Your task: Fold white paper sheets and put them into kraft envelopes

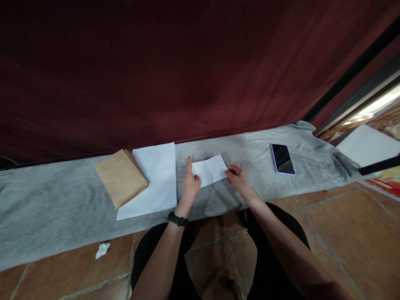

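A folded white sheet of paper is between my two hands, just over the grey cloth. My left hand is at its left end, the thumb against the paper and the index finger stretched away from me. The lower fingers of that hand are hidden. At the paper's right end, my right hand pinches the corner between thumb and curled fingers. Left of my left hand lies a stack of white paper, partly covered by several brown paper envelopes.
A phone in a lilac case lies on the grey cloth to the right. Dark red fabric rises behind the cloth-covered ledge. Below is a tiled floor with a crumpled white scrap.
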### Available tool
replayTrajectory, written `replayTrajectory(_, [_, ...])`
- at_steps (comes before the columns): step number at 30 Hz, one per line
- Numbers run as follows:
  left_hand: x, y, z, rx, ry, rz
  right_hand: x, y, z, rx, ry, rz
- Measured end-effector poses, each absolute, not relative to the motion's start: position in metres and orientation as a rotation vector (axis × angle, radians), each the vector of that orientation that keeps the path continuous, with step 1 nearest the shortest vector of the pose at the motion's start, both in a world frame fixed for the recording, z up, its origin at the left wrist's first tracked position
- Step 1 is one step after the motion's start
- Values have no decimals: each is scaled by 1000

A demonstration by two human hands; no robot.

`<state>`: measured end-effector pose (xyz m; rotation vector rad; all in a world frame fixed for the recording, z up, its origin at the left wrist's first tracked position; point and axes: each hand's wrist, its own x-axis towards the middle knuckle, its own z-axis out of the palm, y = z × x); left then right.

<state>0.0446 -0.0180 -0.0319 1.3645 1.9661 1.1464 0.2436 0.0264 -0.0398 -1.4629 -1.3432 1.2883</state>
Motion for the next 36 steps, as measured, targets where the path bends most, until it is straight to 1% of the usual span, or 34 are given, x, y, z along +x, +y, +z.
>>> replayTrajectory(4, [48,-20,-23,1444,2020,1099,248,24,-41,-1564,-1743,950])
replayTrajectory(7, [51,-21,-23,1526,2075,1071,249,21,-40,-1639,-1881,826])
replayTrajectory(23, [55,-26,-31,1841,2207,797,249,19,-42,-1759,-2116,653])
replayTrajectory(29, [60,-30,-32,1918,2321,660,251,21,-45,-1729,-2129,662])
replayTrajectory(31, [66,-30,-34,1959,2266,645,251,22,-45,-1710,-2131,668])
replayTrajectory(36, [87,-35,-41,2105,1947,630,251,24,-43,-1707,-2141,729])
